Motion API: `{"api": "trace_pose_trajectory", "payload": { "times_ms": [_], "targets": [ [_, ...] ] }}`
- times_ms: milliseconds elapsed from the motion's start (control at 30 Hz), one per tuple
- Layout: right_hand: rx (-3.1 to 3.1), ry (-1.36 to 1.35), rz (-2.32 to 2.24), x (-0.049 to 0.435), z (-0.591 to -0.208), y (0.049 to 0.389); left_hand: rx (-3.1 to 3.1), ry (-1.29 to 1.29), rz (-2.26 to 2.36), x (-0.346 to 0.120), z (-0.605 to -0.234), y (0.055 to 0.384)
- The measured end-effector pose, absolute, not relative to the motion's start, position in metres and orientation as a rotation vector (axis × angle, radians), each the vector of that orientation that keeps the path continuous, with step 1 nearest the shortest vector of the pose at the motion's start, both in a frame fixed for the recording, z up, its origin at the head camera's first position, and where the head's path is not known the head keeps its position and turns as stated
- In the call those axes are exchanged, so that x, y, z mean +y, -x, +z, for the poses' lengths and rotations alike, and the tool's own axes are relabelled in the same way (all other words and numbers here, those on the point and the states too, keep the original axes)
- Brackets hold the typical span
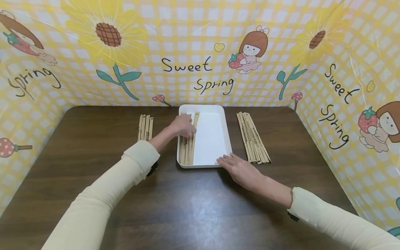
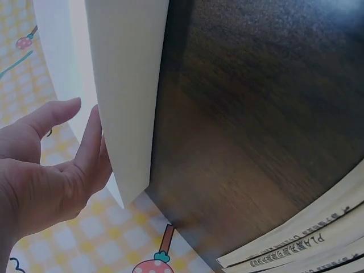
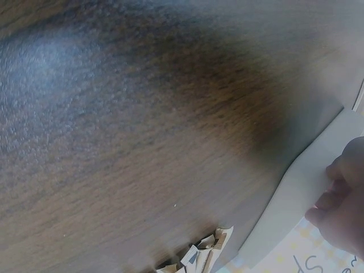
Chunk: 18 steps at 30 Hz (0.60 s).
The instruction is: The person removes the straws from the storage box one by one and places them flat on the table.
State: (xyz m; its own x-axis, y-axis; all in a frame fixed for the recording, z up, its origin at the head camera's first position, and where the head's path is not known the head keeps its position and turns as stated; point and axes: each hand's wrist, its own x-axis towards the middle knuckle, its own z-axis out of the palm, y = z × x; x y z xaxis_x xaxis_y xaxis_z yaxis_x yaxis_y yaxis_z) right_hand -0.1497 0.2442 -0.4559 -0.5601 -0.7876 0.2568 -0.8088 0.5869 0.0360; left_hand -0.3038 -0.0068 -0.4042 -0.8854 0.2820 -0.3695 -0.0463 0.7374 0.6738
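A white rectangular tray (image 1: 210, 139) lies on the table, with several slim brown paper-wrapped sticks (image 1: 189, 152) along its left side. Over their far part is my left hand (image 1: 183, 125), reaching down inside the tray. Its thumb stands apart from its fingers in the left wrist view, where the tray wall (image 2: 126, 102) hides the fingertips. At the near right corner, my right hand (image 1: 240, 170) holds the tray by its rim. Its curled fingers (image 3: 327, 200) lie against the outer wall in the right wrist view.
Left of the tray, a small group of wrapped sticks (image 1: 146, 126) is partly hidden by my left forearm. A larger fanned pile of wrapped sticks (image 1: 253, 139) lies to the right. A yellow checked cloth (image 1: 187, 38) stands behind and along both sides of the brown table (image 1: 193, 205).
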Motion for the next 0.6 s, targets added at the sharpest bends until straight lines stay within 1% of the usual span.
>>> {"api": "trace_pose_trajectory", "payload": {
  "times_ms": [600],
  "targets": [
    [-2.561,-1.325,0.143,0.243,-0.454,0.149,2.616,-0.31,0.698,0.004,-0.416,0.31]
  ]
}}
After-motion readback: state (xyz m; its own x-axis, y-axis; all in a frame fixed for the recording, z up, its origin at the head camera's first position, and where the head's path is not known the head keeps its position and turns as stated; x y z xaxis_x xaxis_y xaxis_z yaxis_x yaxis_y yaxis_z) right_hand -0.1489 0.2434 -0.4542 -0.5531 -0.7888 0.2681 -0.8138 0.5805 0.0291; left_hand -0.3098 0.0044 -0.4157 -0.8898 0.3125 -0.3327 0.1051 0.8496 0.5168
